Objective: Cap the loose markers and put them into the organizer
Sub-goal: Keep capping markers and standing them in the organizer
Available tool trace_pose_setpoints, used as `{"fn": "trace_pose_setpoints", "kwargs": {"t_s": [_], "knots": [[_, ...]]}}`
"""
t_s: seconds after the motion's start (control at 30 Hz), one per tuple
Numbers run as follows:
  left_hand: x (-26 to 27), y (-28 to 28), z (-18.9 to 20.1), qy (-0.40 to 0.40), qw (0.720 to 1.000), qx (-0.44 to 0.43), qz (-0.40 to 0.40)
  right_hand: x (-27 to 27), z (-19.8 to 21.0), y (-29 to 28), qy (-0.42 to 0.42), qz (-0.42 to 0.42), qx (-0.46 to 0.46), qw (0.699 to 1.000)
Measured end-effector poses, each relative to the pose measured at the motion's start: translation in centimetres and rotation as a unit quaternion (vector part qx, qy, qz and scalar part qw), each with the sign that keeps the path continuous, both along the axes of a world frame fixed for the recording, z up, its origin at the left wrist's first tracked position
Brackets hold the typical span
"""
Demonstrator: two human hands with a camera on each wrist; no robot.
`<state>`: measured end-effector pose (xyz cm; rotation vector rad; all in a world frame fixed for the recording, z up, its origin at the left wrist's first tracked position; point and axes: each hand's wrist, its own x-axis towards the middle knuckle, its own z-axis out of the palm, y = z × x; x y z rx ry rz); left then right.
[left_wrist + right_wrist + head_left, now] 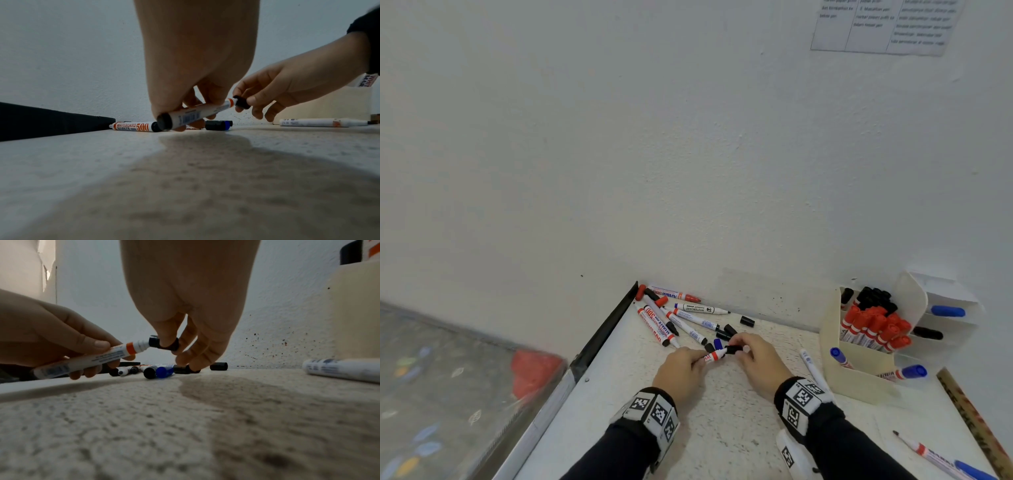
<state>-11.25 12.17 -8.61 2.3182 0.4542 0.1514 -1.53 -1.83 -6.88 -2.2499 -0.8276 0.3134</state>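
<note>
Capping in progress above the middle of the desk (722,428): a white marker (86,361) with an orange band is gripped along its barrel by the left hand (681,371), while a black cap (163,342) is pinched between thumb and fingertips of the right hand (760,361) and has been brought onto the marker's tip end. Whether the cap is fully seated cannot be told. Uncapped markers and loose caps, among them a blue cap (163,372), are scattered toward the desk's far left corner; the organizer (859,363), already holding capped red and black markers, stands at the far right edge.

Several failures may be expected. If cap and barrel are not held in line, the cap may jam crooked or the nib may be crushed. If the push is too light, the cap may be left loose and may drop off during transfer. Because the barrel is tilted and held low, loose caps lying just beneath the hands may be knocked and rolled away. Ink colour cannot be confirmed, so a mismatched cap remains possible.
</note>
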Motion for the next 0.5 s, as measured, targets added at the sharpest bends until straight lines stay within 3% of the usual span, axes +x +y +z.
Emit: {"fn": "trace_pose_setpoints", "kwargs": {"t_s": [0.17, 0.27, 0.43, 0.5], "knots": [[-0.3, -0.4, 0.6, -0.034, 0.998, -0.037, -0.036, 0.1, 0.2, -0.2, 0.027, 0.009, 0.054, 0.998], [-0.3, -0.2, 0.5, -0.052, 0.997, -0.064, -0.01, -0.1, 0.6, 0.2, 0.033, -0.024, 0.079, 0.996], [-0.2, -0.1, 0.7, -0.076, 0.996, -0.033, -0.039, -0.4, 1.6, 0.9, 0.038, -0.074, 0.022, 0.996], [-0.3, -0.2, 0.8, -0.076, 0.993, -0.06, -0.066, -0.5, 1.8, 1.2, 0.04, -0.077, 0.015, 0.996]]}}
